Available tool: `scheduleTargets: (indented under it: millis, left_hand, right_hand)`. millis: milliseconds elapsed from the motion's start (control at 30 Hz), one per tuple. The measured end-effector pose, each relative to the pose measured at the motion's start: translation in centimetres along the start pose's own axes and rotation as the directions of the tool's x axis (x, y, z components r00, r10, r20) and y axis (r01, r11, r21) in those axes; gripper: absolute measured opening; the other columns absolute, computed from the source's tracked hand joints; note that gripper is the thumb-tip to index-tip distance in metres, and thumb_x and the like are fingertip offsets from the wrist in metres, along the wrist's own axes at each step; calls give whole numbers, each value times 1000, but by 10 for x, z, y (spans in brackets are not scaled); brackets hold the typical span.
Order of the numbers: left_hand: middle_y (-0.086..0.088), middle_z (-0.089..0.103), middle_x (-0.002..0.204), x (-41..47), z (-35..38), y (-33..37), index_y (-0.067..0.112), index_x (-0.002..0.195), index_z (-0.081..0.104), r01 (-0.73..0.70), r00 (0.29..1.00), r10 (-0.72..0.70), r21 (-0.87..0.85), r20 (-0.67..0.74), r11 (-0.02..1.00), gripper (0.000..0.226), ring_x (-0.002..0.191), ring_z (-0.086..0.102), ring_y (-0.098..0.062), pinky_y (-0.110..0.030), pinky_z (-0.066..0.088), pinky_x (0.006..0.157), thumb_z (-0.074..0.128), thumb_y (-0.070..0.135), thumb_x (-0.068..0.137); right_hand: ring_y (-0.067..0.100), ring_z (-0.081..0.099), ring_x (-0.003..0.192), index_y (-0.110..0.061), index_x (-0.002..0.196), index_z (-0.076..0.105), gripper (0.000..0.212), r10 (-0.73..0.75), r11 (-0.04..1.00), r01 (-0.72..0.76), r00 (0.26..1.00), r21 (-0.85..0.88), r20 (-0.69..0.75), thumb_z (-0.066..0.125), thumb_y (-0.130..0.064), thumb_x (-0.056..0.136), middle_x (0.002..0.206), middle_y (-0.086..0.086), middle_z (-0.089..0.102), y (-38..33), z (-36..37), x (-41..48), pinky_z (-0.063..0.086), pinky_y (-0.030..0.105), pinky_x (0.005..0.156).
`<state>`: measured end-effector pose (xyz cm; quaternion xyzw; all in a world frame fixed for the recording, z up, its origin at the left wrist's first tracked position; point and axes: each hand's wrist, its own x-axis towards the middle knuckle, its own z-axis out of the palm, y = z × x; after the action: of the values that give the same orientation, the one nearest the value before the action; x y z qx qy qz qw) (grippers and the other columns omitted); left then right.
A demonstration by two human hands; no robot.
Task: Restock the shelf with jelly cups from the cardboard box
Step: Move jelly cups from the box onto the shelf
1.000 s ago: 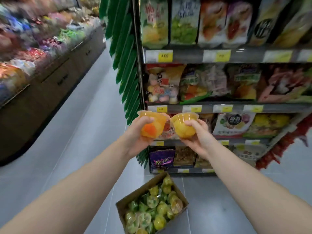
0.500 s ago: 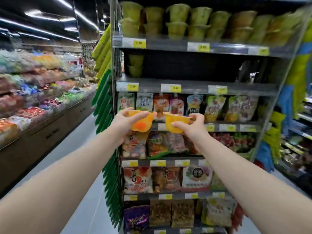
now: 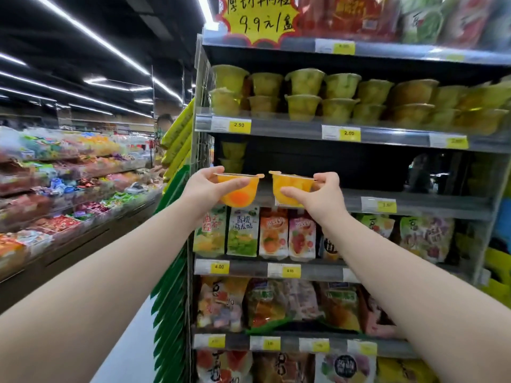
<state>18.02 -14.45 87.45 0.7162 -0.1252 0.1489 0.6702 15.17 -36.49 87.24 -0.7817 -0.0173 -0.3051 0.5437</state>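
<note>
The left hand [image 3: 206, 186] has its grip clamped on an orange jelly cup [image 3: 239, 193], and the right hand [image 3: 322, 196] on a yellow jelly cup [image 3: 291, 187]. Both are upright, sealed and slightly apart before the shelf [image 3: 414, 201]. Stacked cups [image 3: 232, 157] stand at its left end, with pouches [image 3: 243, 233] below.

Left hand [image 3: 206, 186] covers the left side of the left cup [image 3: 239, 194], thumb across the front. Right hand [image 3: 318, 196] hides the right side of the right cup [image 3: 293, 185]. Both forearms are cut off by the bottom edge. Sign [image 3: 260, 15] is cut off at the top. Far-right tag [image 3: 456, 141] is blurred and unreadable, and so are the low tags [image 3: 269, 344]. Bottom bags [image 3: 279, 367] are cut off by the lower edge. Bins [image 3: 55, 189] at left are smeared, contents unclear. Shelf [image 3: 414, 201] is dark inside; a dim shape [image 3: 419, 172] there can't be identified.
</note>
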Motion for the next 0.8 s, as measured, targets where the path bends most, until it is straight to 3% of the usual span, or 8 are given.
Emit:
scheduleTargets:
  millis: [67, 200, 367, 500, 667, 800]
  left_hand:
    - [-6, 54, 128, 22, -2, -3, 17, 137, 49, -10, 1000, 10, 30, -5, 1000, 109, 110, 58, -24, -40, 53, 92, 84, 54, 41]
    - [-6, 52, 126, 56, -3, -9, 14, 136, 50, 18, 1000, -18, 4, -3, 1000, 91, 102, 59, -22, -32, 55, 81, 84, 42, 57]
    - [-7, 55, 126, 90, -1, -14, 17, 135, 51, -34, 999, 37, 89, -29, 995, 104, 105, 61, -23, -32, 56, 79, 81, 51, 42]
    - [-5, 55, 129, 117, 5, -18, 18, 138, 47, -72, 993, 85, 145, -84, 987, 110, 111, 58, -22, -39, 53, 92, 81, 55, 41]
    - [-4, 58, 124, 143, 15, -19, 17, 136, 47, -37, 985, 73, 222, -155, 974, 116, 110, 59, -25, -44, 52, 95, 81, 61, 34]
    - [-2, 60, 121, 160, 18, -23, 15, 133, 50, -29, 978, 71, 210, -195, 977, 106, 107, 58, -20, -34, 51, 91, 86, 54, 42]
  right_hand:
    - [16, 48, 103, -16, 134, 34, 85, 2, 1000, -2, 1000, -12, -12, 85, -38, 69, 115, -1, 44, 2, 10, 20, 41, 28, 81]
    - [16, 47, 101, -14, 133, 34, 84, 9, 999, -10, 1000, -33, -8, 84, -38, 69, 115, -1, 43, 11, 29, 52, 41, 28, 81]
    - [17, 46, 99, -12, 132, 34, 83, 39, 995, -38, 999, -96, 0, 82, -40, 71, 112, 0, 42, 19, 48, 96, 39, 29, 80]
    - [21, 49, 103, -10, 135, 32, 83, 73, 993, -72, 997, -99, 13, 81, -37, 74, 122, 7, 47, 22, 59, 135, 42, 30, 82]
    - [29, 52, 117, -7, 138, 32, 87, 110, 975, -83, 987, -205, 120, 82, -35, 72, 128, 11, 50, 32, 75, 171, 45, 31, 84]
    - [29, 53, 118, -5, 139, 32, 98, 109, 957, -43, 971, -288, 215, 86, -41, 66, 127, 9, 52, 34, 89, 188, 47, 32, 90]
